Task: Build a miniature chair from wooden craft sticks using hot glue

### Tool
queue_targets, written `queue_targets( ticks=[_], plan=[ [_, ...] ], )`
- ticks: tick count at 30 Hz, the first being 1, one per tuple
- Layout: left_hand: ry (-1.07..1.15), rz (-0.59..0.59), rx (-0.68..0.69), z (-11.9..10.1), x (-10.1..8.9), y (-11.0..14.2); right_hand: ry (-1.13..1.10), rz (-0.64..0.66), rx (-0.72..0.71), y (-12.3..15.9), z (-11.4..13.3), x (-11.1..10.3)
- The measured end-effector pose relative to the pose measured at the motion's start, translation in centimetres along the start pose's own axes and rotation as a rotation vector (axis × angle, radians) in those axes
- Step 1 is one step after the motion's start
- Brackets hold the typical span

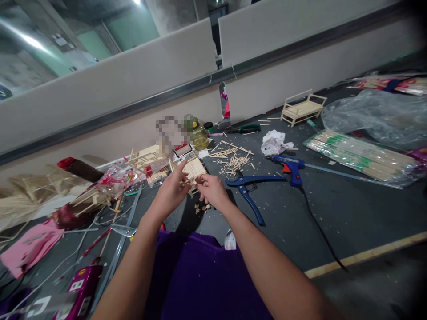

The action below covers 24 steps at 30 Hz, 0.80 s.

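Note:
A miniature piece of furniture made of thin wooden sticks, with a slatted top, is between my hands near the middle of the view. My left hand grips its left side, with the index finger along the slats. At the near right corner, my right hand pinches the frame; its fingertips are partly hidden. Small wooden bits lie on the dark table just below. Right of my right hand rests a blue-handled cutter, its handles apart. Beyond it lies a blue hot glue gun with a black cord.
Cut sticks are scattered behind the cutter. A small stick bench stands at the back right, near bagged sticks. A jar stands by the low partition. Stick models, cables and a metal ruler crowd the left.

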<state>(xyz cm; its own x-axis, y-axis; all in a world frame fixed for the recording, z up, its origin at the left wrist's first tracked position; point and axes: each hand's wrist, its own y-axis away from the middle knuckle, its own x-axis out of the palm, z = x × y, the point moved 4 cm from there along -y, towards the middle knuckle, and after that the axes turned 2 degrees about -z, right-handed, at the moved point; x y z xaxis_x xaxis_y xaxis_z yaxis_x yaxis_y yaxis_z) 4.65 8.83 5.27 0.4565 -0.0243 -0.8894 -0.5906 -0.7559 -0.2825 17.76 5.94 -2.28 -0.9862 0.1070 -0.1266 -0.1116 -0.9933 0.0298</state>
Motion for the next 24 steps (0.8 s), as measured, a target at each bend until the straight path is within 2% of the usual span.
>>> queue_targets(
  ticks=[4, 9, 12, 14, 16, 20, 24],
  plan=[
    [0.014, 0.005, 0.023, 0.1, 0.1, 0.1, 0.068, 0.028, -0.001, 0.3, 0.8, -0.8],
    [0.013, -0.005, 0.018, 0.1, 0.1, 0.3, 0.269, -0.013, -0.065, 1.5, 3.8, -3.3],
    [0.014, -0.003, 0.002, 0.0, 0.0, 0.4, 0.541, -0.135, -0.151, 3.3, 5.9, -6.0],
    [0.006, -0.005, 0.004, 0.0, 0.0, 0.4, 0.742, -0.255, -0.131, 5.0, 6.4, -8.1],
    [-0.001, -0.010, 0.014, 0.0, -0.1, 0.4, 0.887, -0.318, -0.018, 6.9, 5.7, -10.0],
    [-0.004, -0.018, 0.046, 0.1, -0.3, 0.3, 1.054, -0.312, 0.176, 10.4, 2.3, -12.8],
    [-0.020, -0.027, 0.055, 0.1, -0.3, 0.2, 1.126, -0.338, 0.205, 12.2, -0.5, -14.3]
  ],
)
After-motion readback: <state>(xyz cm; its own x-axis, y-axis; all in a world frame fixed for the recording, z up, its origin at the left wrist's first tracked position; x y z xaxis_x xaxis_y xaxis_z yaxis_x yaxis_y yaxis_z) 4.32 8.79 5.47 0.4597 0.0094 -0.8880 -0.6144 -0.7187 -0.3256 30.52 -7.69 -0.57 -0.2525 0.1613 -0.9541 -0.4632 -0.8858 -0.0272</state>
